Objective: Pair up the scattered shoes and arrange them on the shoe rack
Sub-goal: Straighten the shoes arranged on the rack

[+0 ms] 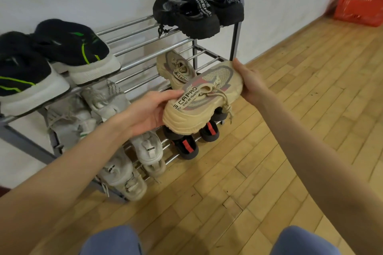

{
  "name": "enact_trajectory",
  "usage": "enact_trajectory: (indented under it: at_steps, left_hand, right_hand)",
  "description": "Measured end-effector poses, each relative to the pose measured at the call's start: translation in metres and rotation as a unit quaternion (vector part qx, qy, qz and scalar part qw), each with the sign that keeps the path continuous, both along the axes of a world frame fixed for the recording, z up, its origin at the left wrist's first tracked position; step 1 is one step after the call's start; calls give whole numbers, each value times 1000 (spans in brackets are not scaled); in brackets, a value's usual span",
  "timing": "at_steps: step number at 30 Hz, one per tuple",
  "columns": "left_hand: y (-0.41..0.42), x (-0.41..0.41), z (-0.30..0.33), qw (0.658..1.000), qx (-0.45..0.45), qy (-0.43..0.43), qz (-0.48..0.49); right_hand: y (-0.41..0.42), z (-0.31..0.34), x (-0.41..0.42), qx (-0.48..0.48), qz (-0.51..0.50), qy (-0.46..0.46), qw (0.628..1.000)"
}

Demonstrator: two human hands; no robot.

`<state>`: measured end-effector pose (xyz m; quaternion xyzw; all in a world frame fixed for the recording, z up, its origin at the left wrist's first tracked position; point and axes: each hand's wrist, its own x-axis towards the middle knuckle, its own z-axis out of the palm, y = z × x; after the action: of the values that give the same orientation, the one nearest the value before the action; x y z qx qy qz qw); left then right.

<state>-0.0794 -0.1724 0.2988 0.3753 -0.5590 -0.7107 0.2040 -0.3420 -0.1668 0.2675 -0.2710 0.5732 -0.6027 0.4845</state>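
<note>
Both hands hold a beige sneaker (204, 97) with a "CAPRO" strap in front of the metal shoe rack (145, 47). My left hand (148, 113) grips its heel end and my right hand (247, 80) grips its toe end. Its matching beige sneaker (176, 67) rests on the middle shelf just behind. On the top shelf sit a black pair with green stripes (51, 62) at the left and a black chunky pair (196, 10) at the right.
Grey-white sneakers (87, 114) fill the middle shelf's left. On the bottom shelf are a white pair (132, 167) and a black pair with red tabs (190, 141). A red crate (360, 4) stands far right by the wall. Wooden floor (269, 151) spreads right of the rack.
</note>
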Motion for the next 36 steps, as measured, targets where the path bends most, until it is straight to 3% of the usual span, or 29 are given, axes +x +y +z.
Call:
enact_trajectory:
  at_steps: [4,9,12,15,18,23,25,26,27,29,30,31,34,36]
  left_hand:
    - [3,-2,-12,997,43,45,47]
    - [15,-29,-20,999,21,19,26]
    - [16,-50,-22,999,28,23,38]
    - [14,-68,-17,998,20,49,31]
    - [9,-84,-19,997,26,59,43]
    - [2,-104,-31,997,26,65,39]
    - [-1,-106,-29,994,-87,2,63]
    - [-4,-104,-28,975,-194,-74,78]
    - [-8,-101,-30,929,-319,-155,107]
    - [-18,-89,-31,780,-538,-266,178]
    - [-23,-83,-31,724,-591,-300,191]
    - [-30,-79,-34,697,-605,-337,187]
    - [-44,-71,-42,737,-531,-392,144]
    - [-47,-67,-46,739,-529,-398,121]
  right_hand:
    - [4,1,9,-1,4,-6,1000]
    - [36,-7,30,-42,74,161,983]
    - [60,-9,35,-103,56,211,970]
    - [74,-9,31,-135,56,232,962]
    - [78,-16,26,-108,79,249,959]
    - [69,-29,8,-73,28,227,971]
    - [57,-29,2,-72,20,196,978]
    - [50,-27,0,-69,17,194,978]
    - [43,-25,0,-65,15,205,977]
    - [24,-18,2,-54,17,264,963]
    - [12,-14,3,-47,20,304,951]
    - [-1,-12,4,-39,20,343,938]
    - [-40,-12,3,-19,18,427,904]
    - [-63,-12,0,-9,15,433,901]
